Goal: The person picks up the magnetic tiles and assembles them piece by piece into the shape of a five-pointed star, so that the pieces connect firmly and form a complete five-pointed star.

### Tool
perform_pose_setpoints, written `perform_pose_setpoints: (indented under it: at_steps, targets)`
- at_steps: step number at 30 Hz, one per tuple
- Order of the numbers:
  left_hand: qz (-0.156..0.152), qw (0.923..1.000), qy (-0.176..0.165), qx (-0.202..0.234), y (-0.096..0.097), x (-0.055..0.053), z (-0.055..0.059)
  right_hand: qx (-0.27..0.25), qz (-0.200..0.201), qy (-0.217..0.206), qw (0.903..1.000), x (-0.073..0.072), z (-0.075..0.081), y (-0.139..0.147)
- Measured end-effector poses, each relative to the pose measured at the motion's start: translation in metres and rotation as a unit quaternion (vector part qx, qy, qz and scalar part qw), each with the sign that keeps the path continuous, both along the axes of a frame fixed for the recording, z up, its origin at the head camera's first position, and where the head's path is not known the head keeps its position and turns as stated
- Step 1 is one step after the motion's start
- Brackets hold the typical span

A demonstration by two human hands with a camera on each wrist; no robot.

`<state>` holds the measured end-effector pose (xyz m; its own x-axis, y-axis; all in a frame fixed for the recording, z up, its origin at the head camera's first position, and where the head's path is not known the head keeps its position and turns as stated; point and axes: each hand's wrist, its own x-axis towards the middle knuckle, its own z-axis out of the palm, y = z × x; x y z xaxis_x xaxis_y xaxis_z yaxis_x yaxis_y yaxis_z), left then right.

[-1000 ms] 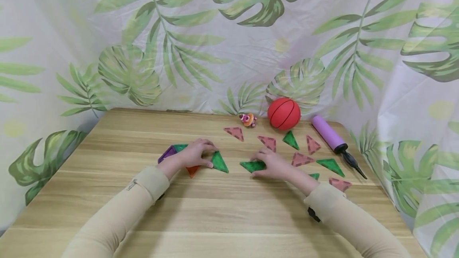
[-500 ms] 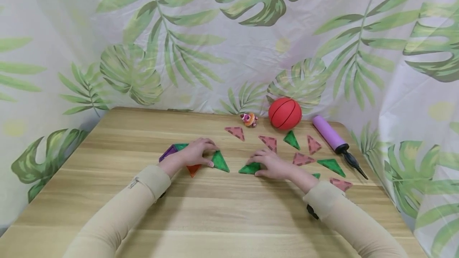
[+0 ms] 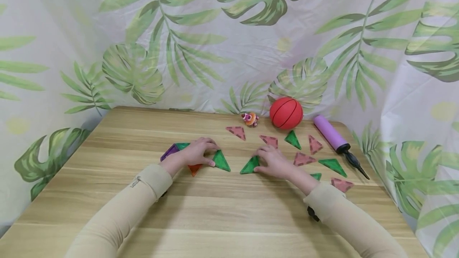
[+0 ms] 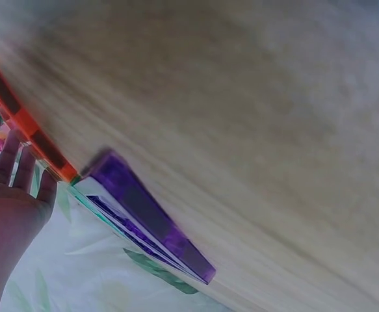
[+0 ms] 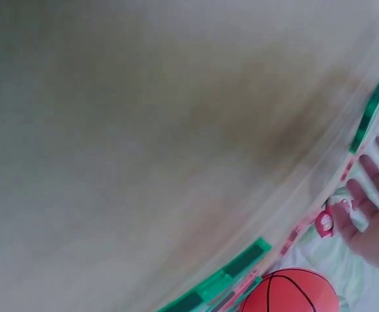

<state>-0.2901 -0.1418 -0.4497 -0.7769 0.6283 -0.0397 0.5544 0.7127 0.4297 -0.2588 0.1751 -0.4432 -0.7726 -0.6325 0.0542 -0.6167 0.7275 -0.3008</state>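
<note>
My left hand point(image 3: 196, 152) lies over a group of translucent magnetic tiles, its fingertips and thumb holding the left side of a green triangular magnetic tile point(image 3: 222, 161). Partly under that hand are a purple tile point(image 3: 168, 151), a teal one point(image 3: 182, 145) and an orange triangle point(image 3: 195, 169). The left wrist view shows the purple tile point(image 4: 153, 208) raised from the tabletop, beside the orange tile's edge point(image 4: 30, 123). To the right, my right hand point(image 3: 274, 163) pinches another green triangular magnetic tile point(image 3: 249, 165) between thumb and fingers. A gap separates the two green tiles.
Several pink triangles point(image 3: 304, 159) and green triangles point(image 3: 332, 167) lie flat at the right. Behind them are a red ball point(image 3: 286, 113), a small toy figure point(image 3: 250, 119) and a purple hand pump point(image 3: 330, 133). A leaf-print cloth point(image 3: 193, 51) hangs behind the wooden table point(image 3: 222, 218).
My right hand has turned its green tile, so its point now faces up near the fingertips. The left hand and its tiles keep their place.
</note>
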Motion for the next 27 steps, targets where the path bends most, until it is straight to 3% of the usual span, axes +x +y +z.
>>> perform_pose_setpoints:
  at_steps: [3, 6, 11, 19, 22, 27]
  targets:
    - [0.002, 1.0, 0.003, -0.002, 0.0, 0.001, 0.0, 0.004, -0.051, 0.003, 0.9987, 0.004, 0.0, -0.001]
    - [0.008, 0.9999, 0.004, -0.005, 0.0, 0.0, 0.0, 0.017, -0.059, 0.01, 0.9981, 0.005, 0.0, -0.003]
    - [0.013, 0.9999, -0.001, -0.006, 0.001, -0.001, 0.0, 0.016, -0.03, 0.015, 0.9993, 0.002, -0.001, -0.004]
    - [0.017, 0.9997, -0.011, -0.015, 0.002, -0.001, 0.001, -0.001, 0.055, -0.024, 0.9982, -0.011, 0.0, -0.01]
    - [0.015, 0.9997, -0.007, -0.019, 0.002, -0.002, 0.0, -0.003, 0.075, -0.021, 0.997, -0.015, -0.001, -0.013]
    - [0.013, 0.9997, -0.001, -0.022, 0.001, -0.002, -0.001, 0.004, 0.052, -0.031, 0.9982, -0.016, -0.003, -0.018]
